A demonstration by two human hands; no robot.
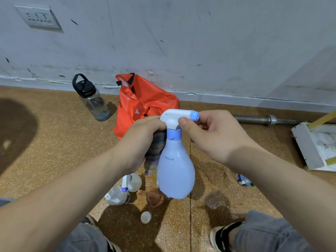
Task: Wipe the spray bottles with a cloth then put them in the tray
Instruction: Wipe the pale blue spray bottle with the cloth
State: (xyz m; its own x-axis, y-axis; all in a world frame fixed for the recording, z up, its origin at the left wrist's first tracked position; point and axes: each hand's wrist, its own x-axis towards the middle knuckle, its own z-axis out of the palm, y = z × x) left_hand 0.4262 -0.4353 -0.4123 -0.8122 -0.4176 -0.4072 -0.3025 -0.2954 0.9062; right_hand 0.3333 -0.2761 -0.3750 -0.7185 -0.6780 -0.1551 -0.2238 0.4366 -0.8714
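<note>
One blue spray bottle (175,171), two white bottles (133,181), one brown bottle (154,197). The left hand (143,135) grips one cloth (156,151) against the blue bottle's neck; the right hand (209,132) pinches its head.

You hold a pale blue spray bottle (175,171) with a white head, a striped grey-purple cloth (154,153), before an orange bag (143,102).

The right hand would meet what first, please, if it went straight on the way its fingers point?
The white sprayer head of the blue spray bottle, which the right hand already pinches; just beyond is the left hand with the cloth.
</note>
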